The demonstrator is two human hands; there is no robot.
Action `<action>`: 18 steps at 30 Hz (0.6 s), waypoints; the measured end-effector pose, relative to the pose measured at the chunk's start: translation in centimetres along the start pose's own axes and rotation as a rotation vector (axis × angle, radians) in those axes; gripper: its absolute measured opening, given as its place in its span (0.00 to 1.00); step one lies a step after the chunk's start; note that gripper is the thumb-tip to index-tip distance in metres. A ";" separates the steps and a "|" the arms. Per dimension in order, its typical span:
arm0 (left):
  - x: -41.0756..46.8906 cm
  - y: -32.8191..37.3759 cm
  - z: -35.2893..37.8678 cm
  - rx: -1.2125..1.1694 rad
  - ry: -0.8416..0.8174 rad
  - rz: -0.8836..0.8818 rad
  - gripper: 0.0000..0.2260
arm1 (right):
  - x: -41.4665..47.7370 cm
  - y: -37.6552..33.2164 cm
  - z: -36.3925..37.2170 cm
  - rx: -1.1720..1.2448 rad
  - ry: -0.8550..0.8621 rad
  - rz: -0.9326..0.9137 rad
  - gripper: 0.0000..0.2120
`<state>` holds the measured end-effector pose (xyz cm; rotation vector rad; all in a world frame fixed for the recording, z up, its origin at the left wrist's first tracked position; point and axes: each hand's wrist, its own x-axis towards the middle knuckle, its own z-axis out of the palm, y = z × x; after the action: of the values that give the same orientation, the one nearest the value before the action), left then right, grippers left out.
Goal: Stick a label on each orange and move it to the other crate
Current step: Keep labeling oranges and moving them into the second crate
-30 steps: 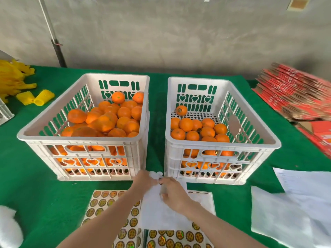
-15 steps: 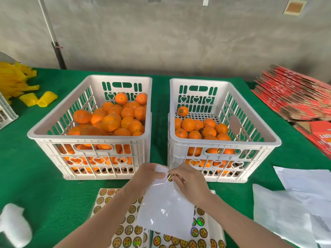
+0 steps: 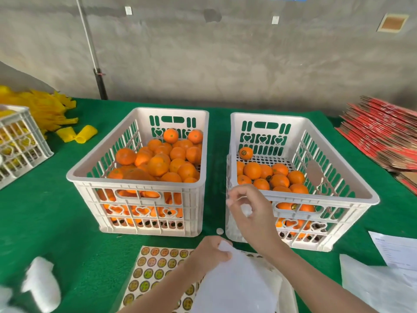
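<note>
The right hand [image 3: 250, 213] has lifted off the sheet [image 3: 237, 285] to the right crate's [image 3: 268, 117] near corner, thumb and forefinger pressed together; whether on a label I cannot tell. The left hand [image 3: 209, 251] grips the sheet's top. Oranges [image 3: 158, 164] pile the left crate [image 3: 140, 182]; fewer lie in the right.

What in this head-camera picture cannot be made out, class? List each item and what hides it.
Head view throughout.
What, if anything, the right hand pinches: its curled fingers hide it.
Lower layers in the left crate: the top oranges cover them.
The white object at lower left: blurred.
The label sheet: partly under the white backing sheet that the left hand holds; print too small.
The small crate: cut off by the left edge.
</note>
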<state>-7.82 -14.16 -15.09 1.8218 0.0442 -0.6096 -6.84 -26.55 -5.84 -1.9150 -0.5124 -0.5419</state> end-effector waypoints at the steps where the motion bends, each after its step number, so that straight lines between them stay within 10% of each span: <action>1: -0.1 0.1 0.3 0.103 0.057 0.028 0.17 | 0.8 -0.4 0.6 0.011 -0.012 -0.003 0.05; 9: -3.7 7.6 -9.7 0.060 0.864 0.807 0.10 | 8.9 0.0 7.6 -0.062 -0.136 -0.017 0.24; 14: 0.1 9.7 -17.9 0.185 0.979 0.449 0.14 | 11.6 0.8 11.3 -0.110 -0.352 -0.045 0.33; 18: 4.3 10.2 -23.1 0.703 0.683 0.089 0.21 | 11.9 2.2 12.0 -0.097 -0.362 0.053 0.35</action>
<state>8.09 1.95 -3.12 2.6290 0.2278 0.1193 5.70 -15.03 -4.88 -2.1254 -0.6735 -0.1859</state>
